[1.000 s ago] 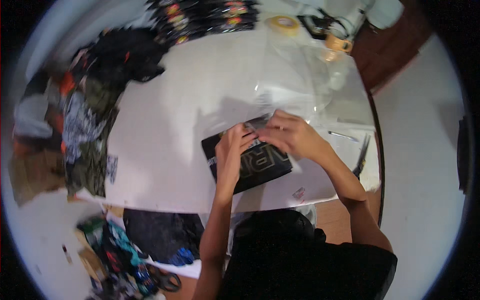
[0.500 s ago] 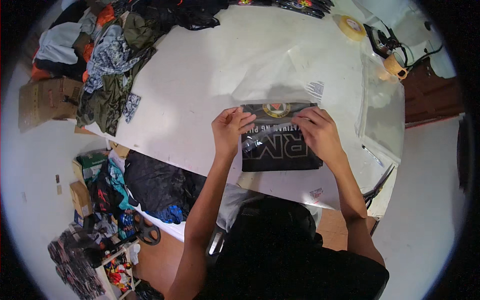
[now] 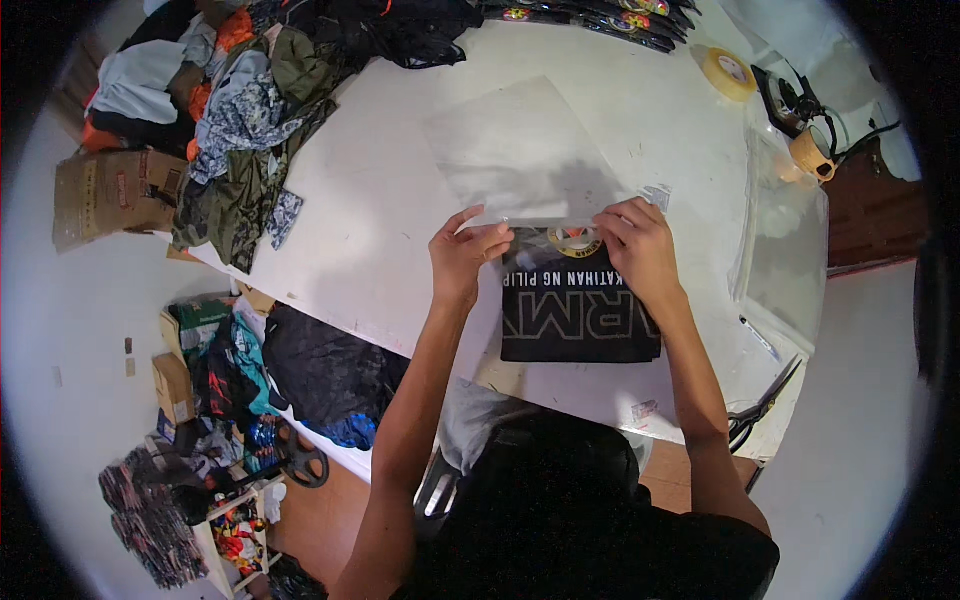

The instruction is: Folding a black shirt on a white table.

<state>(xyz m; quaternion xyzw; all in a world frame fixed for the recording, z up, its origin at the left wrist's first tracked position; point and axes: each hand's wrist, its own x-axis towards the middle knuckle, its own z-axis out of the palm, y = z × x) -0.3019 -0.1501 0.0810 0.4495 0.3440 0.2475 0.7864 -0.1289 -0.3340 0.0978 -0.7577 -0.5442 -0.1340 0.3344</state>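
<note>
A folded black garment (image 3: 580,335) with a pale print and a round emblem lies flat in front of me on the white table (image 3: 380,180). Beyond it, a clear plastic bag (image 3: 515,140) is spread out, its near edge running along the garment's far edge. My left hand (image 3: 466,258) pinches that edge near the garment's left corner. My right hand (image 3: 640,250) grips the plastic edge further right, above the emblem, and covers part of the garment.
Scissors (image 3: 765,405), a pen (image 3: 760,338) and a stack of clear plastic bags (image 3: 785,240) lie at the right. Behind them are a tape roll (image 3: 729,75) and an orange mug (image 3: 812,153). Piled clothes (image 3: 250,120) cover the far left; packed garments (image 3: 600,18) lie at the back.
The clear plastic that crossed the garment's print is now drawn back to its far edge, and the bag lies flatter beyond it. My view has shifted slightly.
</note>
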